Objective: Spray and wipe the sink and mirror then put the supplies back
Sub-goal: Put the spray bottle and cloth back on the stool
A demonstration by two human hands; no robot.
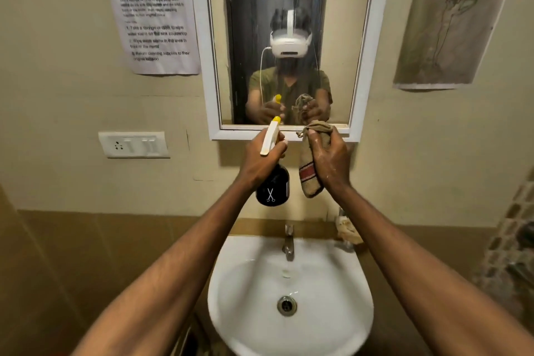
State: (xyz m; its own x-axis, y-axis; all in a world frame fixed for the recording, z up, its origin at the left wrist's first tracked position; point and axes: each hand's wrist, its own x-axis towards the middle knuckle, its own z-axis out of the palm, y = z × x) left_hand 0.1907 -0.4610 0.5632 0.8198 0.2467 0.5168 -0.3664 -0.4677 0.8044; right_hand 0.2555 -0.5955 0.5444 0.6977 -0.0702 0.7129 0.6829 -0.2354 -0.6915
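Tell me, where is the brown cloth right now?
The brown cloth hangs from the right hand, just below the mirror frame, right of the spray bottle.

— What can be read on the paper notice (pixel 150 13) taped to the wall left of the mirror?
— A heading, "Bathroom Counter Cleaning", then blurred small print. Three numbered steps follow: "1. Take a sponge or cloth to wipe water stains on the sink countertop", a second about wiping water stains in front of the mirror, and "3. Return cleaning supplies to their original location".
— Anything else?
— A white scissors emblem on the black spray bottle (pixel 272 186). No words on it are legible.
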